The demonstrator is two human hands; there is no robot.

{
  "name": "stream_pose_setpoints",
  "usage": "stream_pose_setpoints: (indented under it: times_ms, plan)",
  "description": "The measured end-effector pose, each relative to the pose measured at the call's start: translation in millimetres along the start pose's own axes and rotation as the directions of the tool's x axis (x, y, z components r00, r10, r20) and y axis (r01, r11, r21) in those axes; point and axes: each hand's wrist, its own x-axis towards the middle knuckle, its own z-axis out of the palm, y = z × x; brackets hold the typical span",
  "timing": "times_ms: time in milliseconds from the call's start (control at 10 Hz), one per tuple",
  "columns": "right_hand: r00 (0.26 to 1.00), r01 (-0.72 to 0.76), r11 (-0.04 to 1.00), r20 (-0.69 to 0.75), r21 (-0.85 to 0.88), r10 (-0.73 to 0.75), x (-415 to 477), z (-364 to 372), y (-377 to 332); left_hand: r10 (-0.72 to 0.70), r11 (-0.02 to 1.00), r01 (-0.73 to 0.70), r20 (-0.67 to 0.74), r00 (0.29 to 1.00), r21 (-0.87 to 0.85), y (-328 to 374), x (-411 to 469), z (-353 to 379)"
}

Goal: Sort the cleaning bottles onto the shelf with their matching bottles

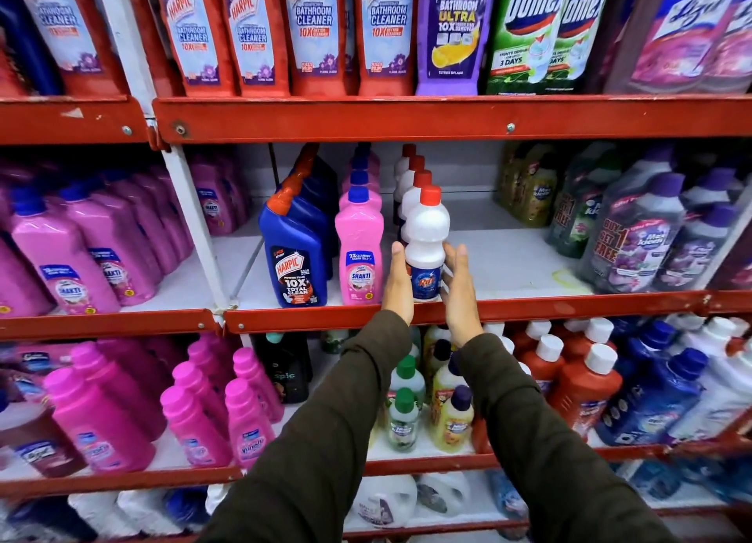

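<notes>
The white bottle (426, 245), red-capped, stands upright at the front edge of the middle shelf (508, 304), heading a row of matching white bottles (411, 180) behind it. The left hand (398, 282) lies flat against its left side; the right hand (457, 290) lies flat just beside its right side, contact there uncertain. Both grips are wide, fingers straight, neither closed around the bottle.

Judgement: placement looks complete or in final alignment.

Risks:
- The bottle sits close to the shelf lip; uneven pressure from either palm could tip it forward off the shelf.
- A push rearward could topple the row behind.
- The pink bottle (359, 253) stands just beside the left hand; a sideways withdrawal could knock it.
</notes>
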Motion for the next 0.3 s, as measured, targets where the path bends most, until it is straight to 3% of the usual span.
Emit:
stream_pose_setpoints:
  times_ms: [200, 300]
  plan:
    - [0.999, 0.022, 0.99, 0.034, -0.139, -0.017, -18, -14, -19, 0.087, 0.989, -0.081, -0.041, 0.995, 0.125, 21, -27, 6]
    - [0.952, 0.262, 0.96, -0.138, -0.102, -0.274, -22, -41, -50, 0.325, 0.912, -0.288, -0.086, 0.942, 0.293, 25, -45, 1]
